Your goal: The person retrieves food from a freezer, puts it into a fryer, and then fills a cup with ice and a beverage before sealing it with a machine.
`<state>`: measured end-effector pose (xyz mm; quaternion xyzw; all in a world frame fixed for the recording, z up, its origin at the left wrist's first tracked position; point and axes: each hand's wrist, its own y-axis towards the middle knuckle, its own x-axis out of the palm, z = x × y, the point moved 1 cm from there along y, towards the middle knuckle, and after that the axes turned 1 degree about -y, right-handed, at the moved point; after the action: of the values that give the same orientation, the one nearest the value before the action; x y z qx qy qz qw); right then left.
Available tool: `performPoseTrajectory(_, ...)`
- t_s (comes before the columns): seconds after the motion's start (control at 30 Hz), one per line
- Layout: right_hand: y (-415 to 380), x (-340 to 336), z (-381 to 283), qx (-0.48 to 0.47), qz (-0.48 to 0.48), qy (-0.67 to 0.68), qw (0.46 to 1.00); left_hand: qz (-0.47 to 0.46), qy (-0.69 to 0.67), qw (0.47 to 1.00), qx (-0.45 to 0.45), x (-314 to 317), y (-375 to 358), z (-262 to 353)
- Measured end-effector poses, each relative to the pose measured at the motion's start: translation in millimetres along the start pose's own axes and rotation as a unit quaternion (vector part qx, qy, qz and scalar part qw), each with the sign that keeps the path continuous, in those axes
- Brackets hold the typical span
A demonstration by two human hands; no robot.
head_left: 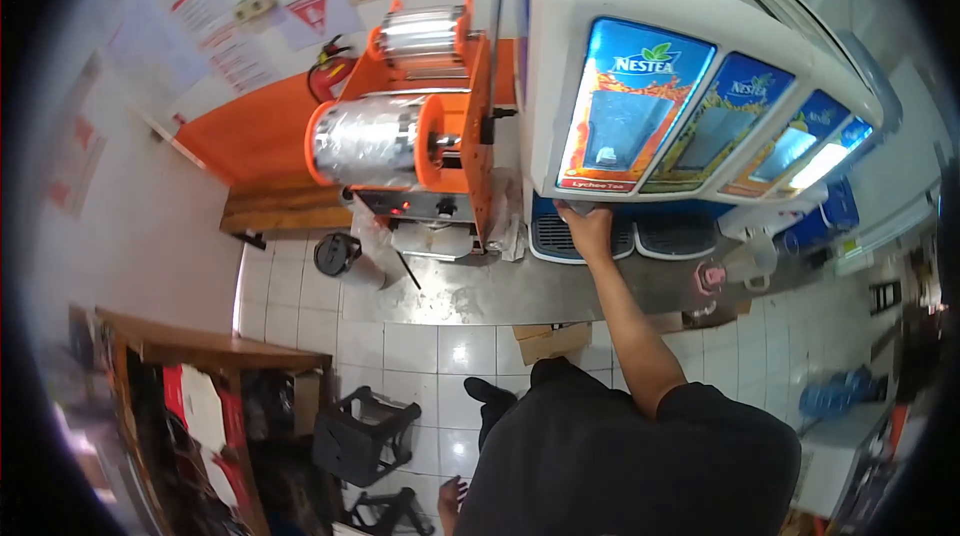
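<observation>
My right hand [590, 228] reaches under the front of a white drink dispenser [548, 66] with lit Nestea panels. Its fingers are curled round a small greyish, translucent, cup-like thing [582, 206] beneath the Lychee Tea panel [630, 106]. Most of that thing is hidden by the hand and the dispenser's lower edge. Below the hand sits a black-slotted drip tray [553, 238], with a second drip tray [675, 238] to its right. Low beside my body hangs my left hand [452, 498], partly covered by my dark shirt, its visible fingers slightly apart and holding nothing.
An orange cup-sealing machine [480, 136] with film rolls stands left of the dispenser on the metal counter [460, 296]. A black-lidded container [340, 256] is at the counter's left; a clear pitcher [752, 261] stands right. Black stools [365, 436] and a wooden shelf [215, 346] occupy the lower left.
</observation>
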<state>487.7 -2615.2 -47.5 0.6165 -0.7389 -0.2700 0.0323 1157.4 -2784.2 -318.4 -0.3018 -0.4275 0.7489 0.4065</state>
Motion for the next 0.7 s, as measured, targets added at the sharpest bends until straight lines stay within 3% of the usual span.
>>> performPoseTrajectory(0.07, 2, -1, -11, 0.007, 0.023, 0.034, 0.999, 0.037, -0.044, 0.998, -0.020, -59, 50, 23)
performPoseTrajectory(0.13, 6, -4, -10, 0.006, 0.013, 0.020, 1.000, 0.054, -0.049, 0.995, 0.067, -97, 70, 72)
performPoseTrajectory(0.17, 6, -5, -23, 0.007, 0.016, 0.025, 1.000, 0.070, 0.132, 0.978, 0.148, -126, 109, 80)
performPoseTrajectory(0.2, 2, -7, -29, 0.011, 0.017, 0.031, 0.999, 0.116, 0.305, 0.919, 0.222, -152, 146, 86)
performPoseTrajectory(0.3, 0, -8, 0, 0.030, -0.022, 0.077, 0.996, 0.142, 0.235, 0.938, 0.211, -109, 101, 189)
performPoseTrajectory(0.37, 7, -5, 3, 0.045, -0.047, 0.102, 0.993, 0.131, 0.061, 0.952, 0.271, -74, 90, 220)
performPoseTrajectory(0.4, 10, -4, 2, 0.030, -0.027, 0.096, 0.995, 0.119, -0.011, 0.961, 0.248, -55, 95, 220)
performPoseTrajectory(0.47, 3, -5, 6, 0.012, 0.006, 0.079, 0.997, 0.080, -0.009, 0.976, 0.200, 2, 59, 246)
performPoseTrajectory(0.5, -1, 1, 27, 0.030, -0.023, 0.098, 0.994, 0.047, 0.015, 0.989, 0.142, 19, 52, 243)
performPoseTrajectory(0.53, -2, -4, 20, 0.061, -0.047, 0.054, 0.996, 0.053, 0.123, 0.985, 0.105, 47, 14, 262)
performPoseTrajectory(0.6, 4, -4, 10, 0.045, -0.040, 0.091, 0.994, 0.013, 0.217, 0.973, 0.075, 61, 7, 234)
performPoseTrajectory(0.7, 7, -6, 21, -0.004, -0.047, 0.092, 0.995, 0.017, 0.172, 0.983, 0.062, 47, 21, 129)
